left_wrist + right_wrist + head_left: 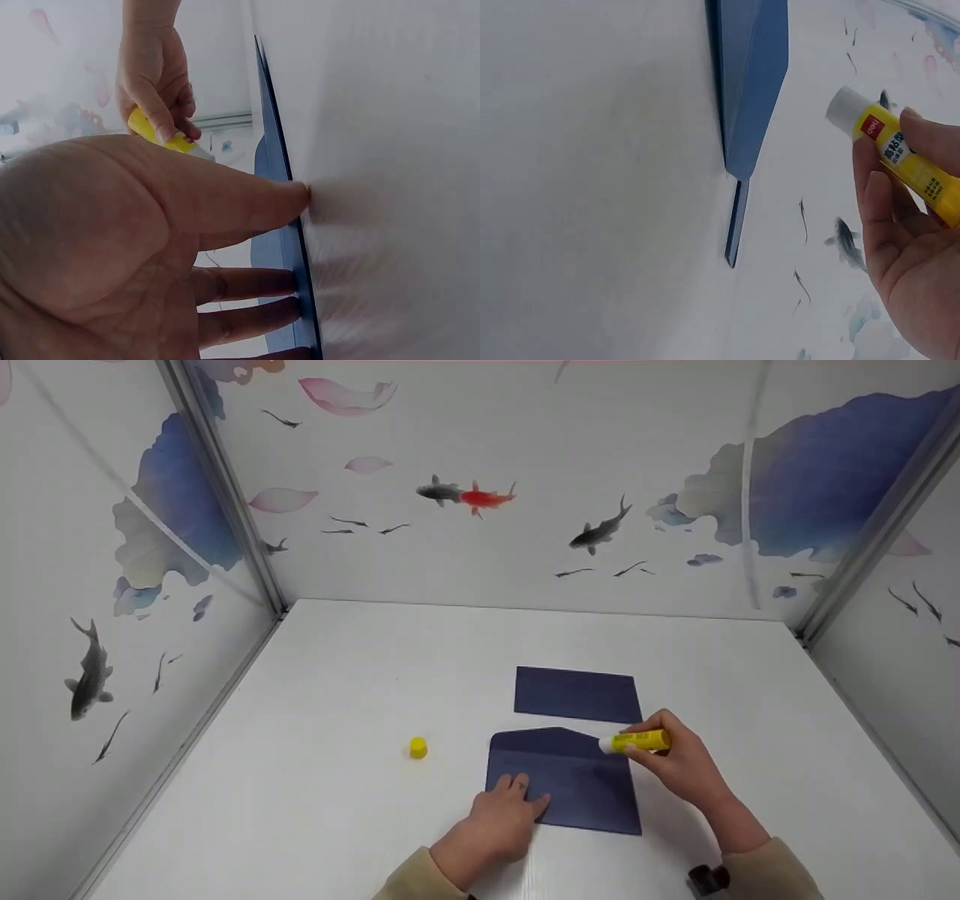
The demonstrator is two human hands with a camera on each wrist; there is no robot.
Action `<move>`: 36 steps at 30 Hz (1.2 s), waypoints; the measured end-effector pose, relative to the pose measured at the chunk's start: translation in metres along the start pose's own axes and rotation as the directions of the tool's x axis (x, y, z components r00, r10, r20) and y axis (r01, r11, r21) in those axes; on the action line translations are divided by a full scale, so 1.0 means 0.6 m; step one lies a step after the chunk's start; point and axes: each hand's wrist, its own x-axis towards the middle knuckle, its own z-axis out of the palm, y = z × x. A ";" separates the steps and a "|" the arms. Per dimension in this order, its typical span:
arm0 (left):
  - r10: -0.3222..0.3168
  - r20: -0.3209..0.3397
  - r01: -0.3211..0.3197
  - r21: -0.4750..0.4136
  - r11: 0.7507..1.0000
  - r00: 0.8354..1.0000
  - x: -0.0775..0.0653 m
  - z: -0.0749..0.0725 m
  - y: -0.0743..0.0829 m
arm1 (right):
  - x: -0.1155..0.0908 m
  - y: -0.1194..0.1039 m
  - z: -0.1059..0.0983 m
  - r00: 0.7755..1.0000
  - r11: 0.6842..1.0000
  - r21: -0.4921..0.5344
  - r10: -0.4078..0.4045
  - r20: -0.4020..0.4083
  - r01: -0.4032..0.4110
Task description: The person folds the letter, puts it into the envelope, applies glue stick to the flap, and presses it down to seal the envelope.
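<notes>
A dark blue envelope (pixel 570 791) lies on the white table, its pointed flap (pixel 544 741) spread away from the person. My left hand (pixel 501 821) rests on its lower left part, fingertips and thumb touching the paper. In my right hand (pixel 686 761) is a yellow glue stick (pixel 646 741), uncapped, pinched between thumb and fingers. Its white end (pixel 846 109) points left, over the flap's right slope in the head view. Whether the glue touches the paper I cannot tell there; the right wrist view shows it apart from the envelope.
Just beyond the envelope lies a flat dark blue rectangle (pixel 577 694). A yellow cap (pixel 418 748) stands on the table (pixel 337 810) to the left. Panels printed with fish and petals (pixel 525 555) enclose the table at the back and sides.
</notes>
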 end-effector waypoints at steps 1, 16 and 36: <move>-0.010 0.000 0.010 -0.012 1.000 1.000 0.001 -0.001 0.001 | 0.001 -0.004 0.006 1.000 1.000 0.023 0.000 -0.017 0.001; -0.054 -0.128 0.047 -0.057 0.997 0.990 0.011 -0.008 0.004 | 0.013 -0.059 0.067 0.992 0.928 0.359 0.118 -0.041 -0.095; -0.157 -0.478 -0.439 -0.870 0.225 0.864 0.027 0.013 0.016 | -0.006 -0.089 0.112 0.987 0.890 0.455 0.083 -0.135 -0.012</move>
